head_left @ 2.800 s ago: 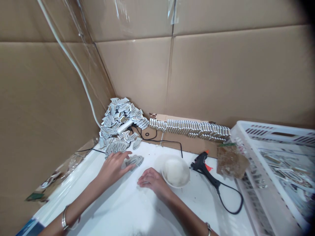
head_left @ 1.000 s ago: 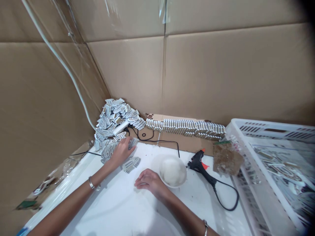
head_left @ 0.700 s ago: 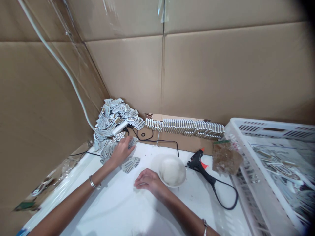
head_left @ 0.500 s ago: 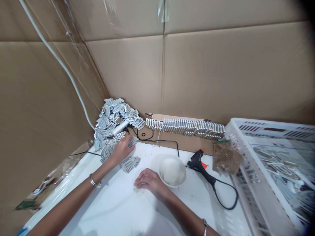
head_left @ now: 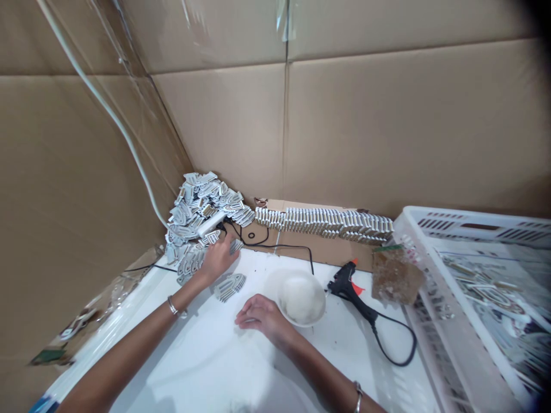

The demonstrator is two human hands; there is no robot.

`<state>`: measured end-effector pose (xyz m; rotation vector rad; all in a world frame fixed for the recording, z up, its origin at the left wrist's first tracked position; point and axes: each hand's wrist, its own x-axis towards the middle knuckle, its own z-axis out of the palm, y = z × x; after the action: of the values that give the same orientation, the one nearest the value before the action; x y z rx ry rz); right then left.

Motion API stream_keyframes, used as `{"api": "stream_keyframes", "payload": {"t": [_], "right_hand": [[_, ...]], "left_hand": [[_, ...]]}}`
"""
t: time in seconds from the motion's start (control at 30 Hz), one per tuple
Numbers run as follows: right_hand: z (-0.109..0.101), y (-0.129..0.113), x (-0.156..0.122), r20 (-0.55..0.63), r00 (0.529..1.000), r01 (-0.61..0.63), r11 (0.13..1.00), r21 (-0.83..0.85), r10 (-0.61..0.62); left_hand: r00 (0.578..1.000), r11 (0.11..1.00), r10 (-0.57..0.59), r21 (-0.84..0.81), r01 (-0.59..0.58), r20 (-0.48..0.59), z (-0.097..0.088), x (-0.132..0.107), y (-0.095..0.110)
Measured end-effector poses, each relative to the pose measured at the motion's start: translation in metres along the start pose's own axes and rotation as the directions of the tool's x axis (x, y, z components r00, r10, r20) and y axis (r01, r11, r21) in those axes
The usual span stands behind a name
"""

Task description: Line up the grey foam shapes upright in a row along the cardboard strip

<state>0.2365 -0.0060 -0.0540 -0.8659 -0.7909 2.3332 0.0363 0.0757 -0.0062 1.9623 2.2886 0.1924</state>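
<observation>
Left hand (head_left: 218,259) touches the die-cut pieces at the base of the heap (head_left: 202,212), just beside a loose stack (head_left: 229,287). Right hand (head_left: 260,317), open, rests on the white surface (head_left: 193,355), near a white bowl (head_left: 287,317); a hot glue gun (head_left: 346,285) lies right of the bowl.

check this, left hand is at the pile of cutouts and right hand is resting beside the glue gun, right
No: the right hand rests beside the white bowl, not the glue gun, which lies beyond the bowl; the head view shows it. The left hand is at the pile of cutouts, as you said.
</observation>
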Motion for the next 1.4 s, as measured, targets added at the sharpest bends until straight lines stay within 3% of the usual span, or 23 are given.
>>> {"api": "stream_keyframes", "payload": {"t": [0.1,0.2,0.3,0.37,0.43,0.5,0.6,0.7,0.77,0.8,0.83,0.9,0.97,1.03,1.1,1.17,1.27,1.4], "right_hand": [[0.002,0.002,-0.001,-0.013,1.000,0.008,1.000,-0.015,-0.008],[0.005,-0.002,-0.005,-0.024,0.998,0.050,0.995,-0.084,-0.052],[0.012,-0.014,-0.013,-0.049,0.991,0.114,0.983,-0.147,-0.122],[0.018,-0.026,-0.019,-0.087,0.981,0.161,0.976,-0.149,-0.175],[0.024,-0.036,-0.026,-0.112,0.968,0.208,0.966,-0.152,-0.226],[0.028,-0.043,-0.030,-0.091,0.961,0.243,0.954,-0.178,-0.262],[0.031,-0.044,-0.031,-0.036,0.947,0.297,0.912,-0.282,-0.319],[0.030,-0.041,-0.032,-0.056,0.887,0.382,0.798,-0.467,-0.458],[0.029,-0.043,-0.036,-0.056,0.780,0.456,0.627,-0.632,-0.624],[0.028,-0.046,-0.038,-0.029,0.700,0.488,0.508,-0.710,-0.713],[0.028,-0.049,-0.041,0.018,0.609,0.514,0.378,-0.770,-0.793],[0.027,-0.056,-0.046,0.128,0.433,0.544,0.145,-0.827,-0.892],[0.025,-0.062,-0.050,0.222,0.303,0.546,-0.022,-0.838,-0.927],[0.024,-0.065,-0.051,0.294,0.215,0.521,-0.145,-0.841,-0.931],[0.023,-0.064,-0.052,0.361,0.160,0.483,-0.246,-0.841,-0.919],[0.023,-0.061,-0.052,0.423,0.124,0.445,-0.330,-0.833,-0.898],[0.023,-0.059,-0.052,0.479,0.084,0.394,-0.412,-0.821,-0.874],[0.023,-0.058,-0.051,0.487,0.061,0.353,-0.437,-0.827,-0.871]], "left_hand": [[0.996,0.996,0.095,-0.003,-0.095,-0.003,-0.006,0.000,-0.006],[0.940,0.941,0.339,-0.003,-0.340,-0.033,-0.022,-0.007,-0.017],[0.794,0.795,0.607,0.048,-0.605,-0.040,-0.048,-0.024,-0.018],[0.653,0.652,0.757,0.083,-0.754,-0.022,-0.066,-0.041,-0.011],[0.518,0.514,0.856,0.117,-0.850,-0.002,-0.081,-0.058,0.000],[0.409,0.405,0.913,0.153,-0.901,-0.008,-0.091,-0.071,0.012],[0.308,0.309,0.951,0.203,-0.929,-0.035,-0.098,-0.082,0.025],[0.276,0.284,0.959,0.271,-0.920,-0.067,-0.096,-0.088,0.029],[0.330,0.364,0.930,0.293,-0.884,-0.163,-0.091,-0.095,0.029],[0.391,0.455,0.883,0.269,-0.849,-0.260,-0.087,-0.099,0.028],[0.475,0.573,0.792,0.202,-0.794,-0.383,-0.083,-0.104,0.028],[0.667,0.777,0.485,-0.071,-0.625,-0.565,-0.074,-0.115,0.030],[0.839,0.804,0.193,-0.408,-0.433,-0.510,-0.066,-0.126,0.036],[0.953,0.694,0.086,-0.668,-0.267,-0.290,-0.057,-0.133,0.046],[0.992,0.538,0.080,-0.834,-0.123,-0.095,-0.048,-0.138,0.058],[0.999,0.392,0.043,-0.920,-0.014,0.002,-0.041,-0.140,0.070],[0.997,0.229,-0.075,-0.972,0.050,0.034,-0.036,-0.139,0.083],[0.987,0.088,-0.152,-0.994,0.068,0.054,-0.034,-0.136,0.095]]}}
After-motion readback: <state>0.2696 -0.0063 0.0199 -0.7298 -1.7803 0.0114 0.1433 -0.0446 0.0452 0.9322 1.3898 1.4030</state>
